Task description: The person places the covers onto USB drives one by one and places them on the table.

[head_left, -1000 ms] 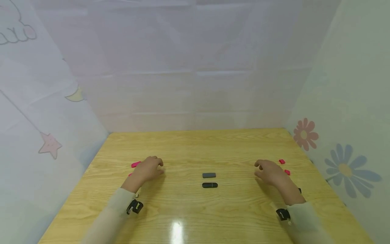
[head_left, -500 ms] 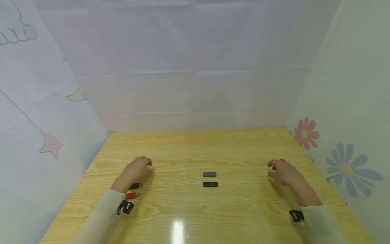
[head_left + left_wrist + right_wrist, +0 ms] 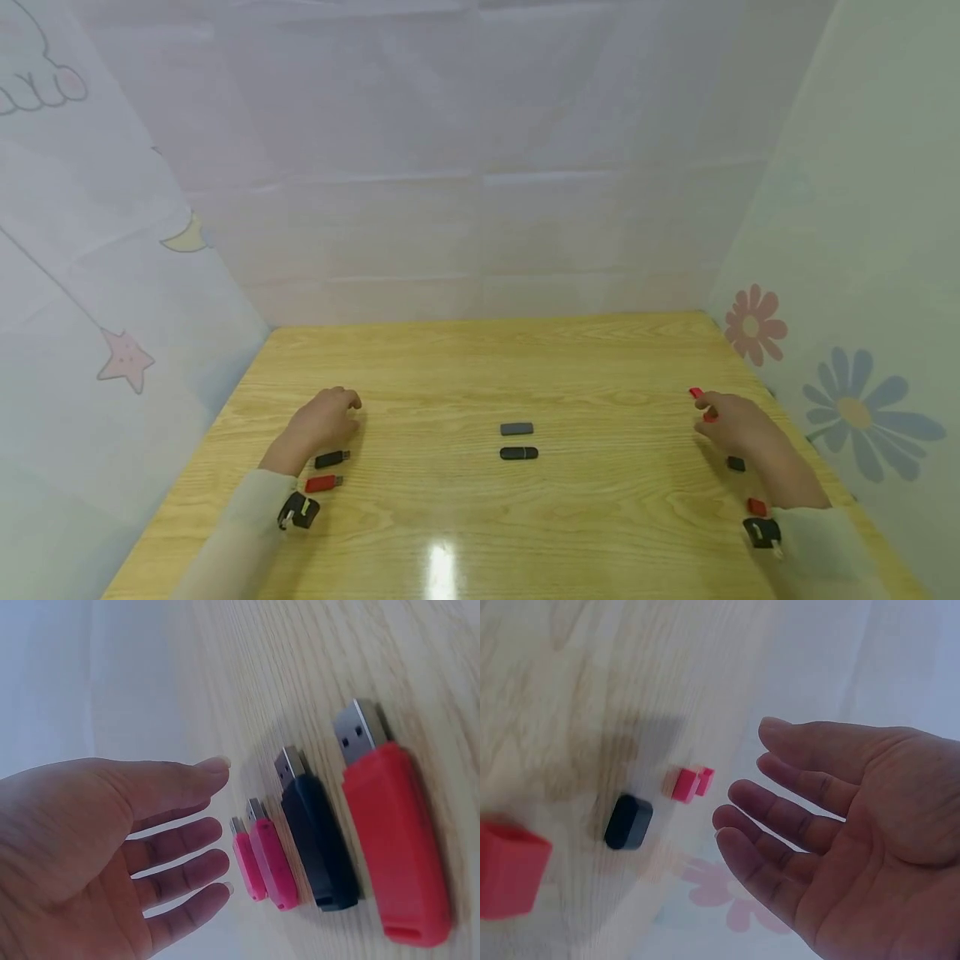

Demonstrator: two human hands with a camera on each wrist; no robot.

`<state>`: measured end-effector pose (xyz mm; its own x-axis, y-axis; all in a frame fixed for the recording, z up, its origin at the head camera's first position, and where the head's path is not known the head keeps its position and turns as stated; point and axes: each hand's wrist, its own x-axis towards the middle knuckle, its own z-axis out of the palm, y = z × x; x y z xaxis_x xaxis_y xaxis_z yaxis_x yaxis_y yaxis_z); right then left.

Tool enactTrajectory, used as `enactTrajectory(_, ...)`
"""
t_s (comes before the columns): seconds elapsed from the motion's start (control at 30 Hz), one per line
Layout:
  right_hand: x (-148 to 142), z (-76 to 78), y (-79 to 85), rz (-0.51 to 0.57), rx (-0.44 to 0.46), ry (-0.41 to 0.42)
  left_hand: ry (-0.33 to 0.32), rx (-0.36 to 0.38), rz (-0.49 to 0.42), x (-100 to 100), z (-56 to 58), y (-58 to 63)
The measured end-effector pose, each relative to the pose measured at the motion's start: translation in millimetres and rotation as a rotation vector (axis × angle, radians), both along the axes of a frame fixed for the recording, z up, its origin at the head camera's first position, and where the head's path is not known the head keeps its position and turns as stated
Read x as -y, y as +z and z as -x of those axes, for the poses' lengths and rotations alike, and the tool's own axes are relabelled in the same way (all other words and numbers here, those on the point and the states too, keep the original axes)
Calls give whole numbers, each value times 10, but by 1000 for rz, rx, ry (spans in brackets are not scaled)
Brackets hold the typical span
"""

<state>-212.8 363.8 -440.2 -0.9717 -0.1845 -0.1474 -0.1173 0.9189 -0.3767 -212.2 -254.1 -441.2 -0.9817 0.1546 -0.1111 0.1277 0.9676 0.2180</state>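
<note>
The left hand (image 3: 97, 847), loose and empty, hovers by pink, black and red USB sticks (image 3: 319, 840); the right hand (image 3: 874, 825), likewise relaxed, hovers by pink, black and red caps (image 3: 628, 823). Between them on the tabletop (image 3: 480, 358) lie a gray stick (image 3: 517, 429) and a dark stick (image 3: 519, 453).

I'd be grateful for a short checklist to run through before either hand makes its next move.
1. Left hand free: ok, holding nothing.
2. Right hand free: ok, holding nothing, apart from the caps.
3. Left-side sticks covered: not ok; the red stick, black stick and two pink sticks have bare connectors.
4. Loose caps present: ok; red cap, black cap and two pink caps lie on the right.
5. Middle pair, grey stick and rounded black stick, fully closed: cannot tell, too small.
6. Which pink cap fits which stick: cannot tell.
</note>
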Motion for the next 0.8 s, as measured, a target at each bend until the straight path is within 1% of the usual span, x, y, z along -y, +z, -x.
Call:
enactTrajectory(0.17,-68,13,45,-31,22,-19,-5,7,-15,85,32,-20)
enactTrajectory(0.33,-107,53,52,-59,32,-26,-7,11,-39,134,33,-23)
enactTrajectory(0.5,-120,82,40,-61,51,-34,-14,-3,-24,196,51,-35)
enactTrajectory(0.6,-107,94,45,-56,51,-22,-15,-8,-6,240,60,-35)
enactTrajectory(0.73,-93,124,30,-65,37,4,-19,6,-3,277,67,-23)
enactTrajectory(0.8,-90,139,7,-67,45,8,-25,13,0,286,69,-16)
